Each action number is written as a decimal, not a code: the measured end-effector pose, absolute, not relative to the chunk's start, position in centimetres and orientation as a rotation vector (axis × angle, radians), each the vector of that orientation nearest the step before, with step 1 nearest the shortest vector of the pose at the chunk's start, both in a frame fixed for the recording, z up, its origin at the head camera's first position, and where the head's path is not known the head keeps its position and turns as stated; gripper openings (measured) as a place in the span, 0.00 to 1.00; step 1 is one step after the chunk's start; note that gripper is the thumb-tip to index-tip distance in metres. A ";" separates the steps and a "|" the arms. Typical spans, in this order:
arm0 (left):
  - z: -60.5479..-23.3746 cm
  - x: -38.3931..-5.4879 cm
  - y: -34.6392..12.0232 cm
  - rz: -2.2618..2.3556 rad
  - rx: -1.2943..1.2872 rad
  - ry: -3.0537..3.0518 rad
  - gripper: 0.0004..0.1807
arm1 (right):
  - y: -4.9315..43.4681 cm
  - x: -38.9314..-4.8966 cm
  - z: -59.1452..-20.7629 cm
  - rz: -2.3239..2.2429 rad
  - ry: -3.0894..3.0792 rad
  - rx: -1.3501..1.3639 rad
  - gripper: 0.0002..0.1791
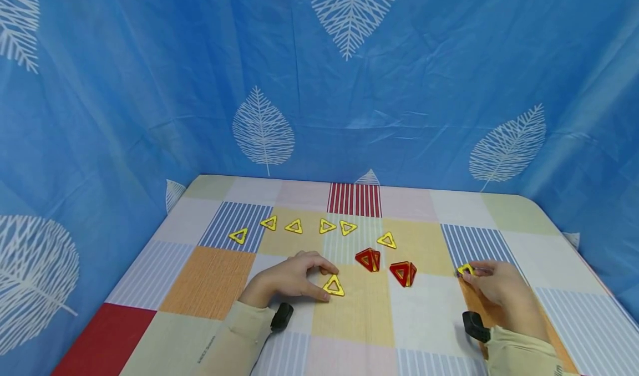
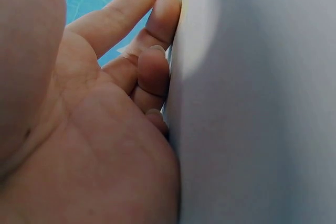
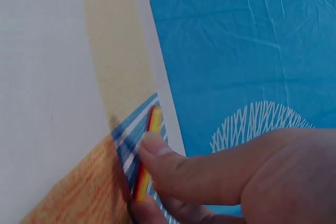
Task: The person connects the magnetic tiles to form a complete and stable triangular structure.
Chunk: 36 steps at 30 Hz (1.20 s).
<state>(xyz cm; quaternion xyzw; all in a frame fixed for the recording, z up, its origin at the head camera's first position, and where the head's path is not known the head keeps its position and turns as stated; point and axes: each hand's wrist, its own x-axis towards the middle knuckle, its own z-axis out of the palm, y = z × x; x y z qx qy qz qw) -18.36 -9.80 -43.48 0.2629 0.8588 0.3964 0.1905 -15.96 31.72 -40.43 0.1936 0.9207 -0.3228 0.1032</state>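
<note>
In the head view my left hand (image 1: 298, 276) rests on the table's centre and holds a flat yellow triangle tile (image 1: 341, 291) between thumb and index finger. Its other fingers are bent against the cloth in the left wrist view, where only a sliver of the tile shows at the top. Off to the right, my right hand (image 1: 501, 287) pinches another yellow triangle tile (image 1: 465, 268), held tilted just above the cloth. Seen from the right wrist, that tile (image 3: 149, 153) is edge-on, with a red layer along one side.
Two red pieces made of joined triangles, one (image 1: 368, 259) and another (image 1: 402, 274), stand between the hands. Several yellow triangle tiles (image 1: 294, 226) lie in a loose arc farther back. A blue leaf-print curtain (image 1: 399, 98) borders the patchwork-covered table (image 1: 209, 282).
</note>
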 end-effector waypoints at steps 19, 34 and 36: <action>-43.6 -18.4 -9.8 1.115 0.716 2.413 0.24 | 30.6 -16.2 -41.7 -0.935 2.849 0.612 0.27; -43.6 -18.4 -9.9 1.120 0.744 2.411 0.24 | 29.0 -16.2 -40.7 -1.173 2.897 0.558 0.35; -43.6 -18.4 -9.9 1.110 0.742 2.416 0.24 | 28.6 -16.1 -40.4 -1.228 2.899 0.517 0.35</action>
